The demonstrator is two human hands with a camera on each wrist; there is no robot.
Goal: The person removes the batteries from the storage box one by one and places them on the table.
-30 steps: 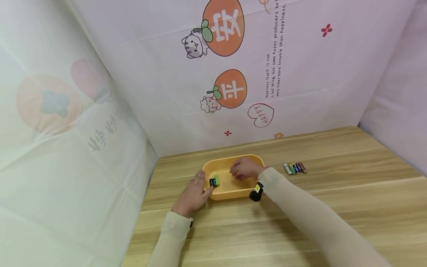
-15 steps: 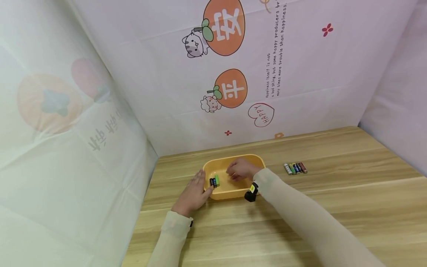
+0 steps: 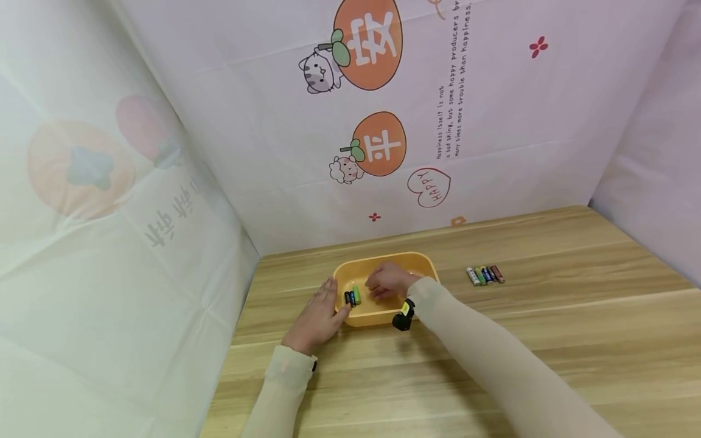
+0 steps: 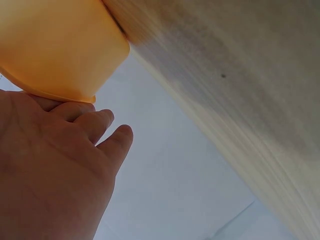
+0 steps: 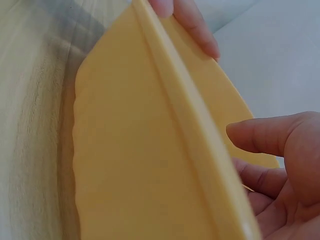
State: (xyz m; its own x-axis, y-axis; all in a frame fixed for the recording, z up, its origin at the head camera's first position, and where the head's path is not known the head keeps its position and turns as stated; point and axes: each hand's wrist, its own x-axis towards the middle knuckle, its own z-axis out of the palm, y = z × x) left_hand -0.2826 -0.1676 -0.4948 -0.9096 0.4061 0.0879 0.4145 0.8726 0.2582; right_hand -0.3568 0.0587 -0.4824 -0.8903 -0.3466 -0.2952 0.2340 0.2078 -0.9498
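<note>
My left hand (image 3: 316, 317): fingers fairly straight, resting on the left rim of the yellow-orange, rounded rectangular plastic bin (image 3: 378, 319), gripping nothing. My right hand (image 3: 390, 281): inside the bin, thumb and forefinger apart, nothing visible between them; other fingertips partly hidden. Three small cylindrical batteries (image 3: 356, 295), one bright green and two dark, side by side at the bin's left end, near my left thumb. Bin on wood-grain tabletop (image 3: 383, 377); mixed-colour battery row (image 3: 485, 275) to its right, apart.
</note>
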